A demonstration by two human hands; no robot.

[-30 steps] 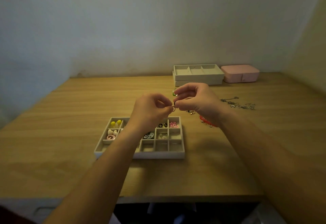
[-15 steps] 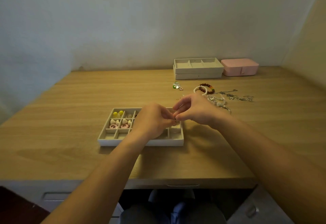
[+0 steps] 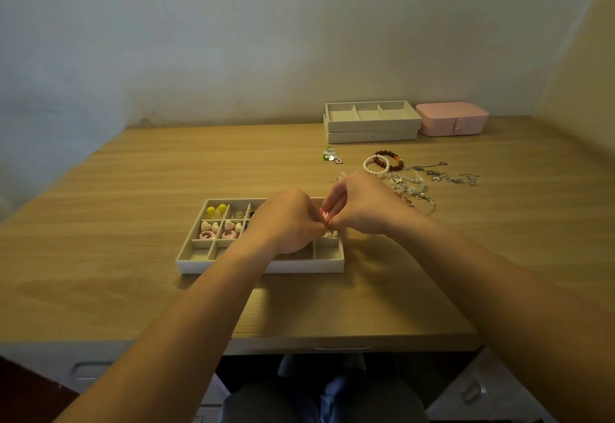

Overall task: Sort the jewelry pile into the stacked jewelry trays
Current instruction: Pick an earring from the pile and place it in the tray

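Halfway-ish: earrings [image 3: 216,226] are slotted in the divided tray [image 3: 299,266], a tiny piece [image 3: 329,232] is pinched by left hand [image 3: 286,223] and right hand [image 3: 362,206], bracelets [image 3: 382,161] and chains [image 3: 446,176] are left unsorted.

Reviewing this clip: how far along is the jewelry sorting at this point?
Partly done. The front tray already holds yellow beads, cream hearts and pink rings in its left compartments. The left hand and right hand together pinch a small piece over the tray's right side; it is too small to identify. Loose on the table: bracelets, silver chains and green charms. The stacked trays look empty on top.
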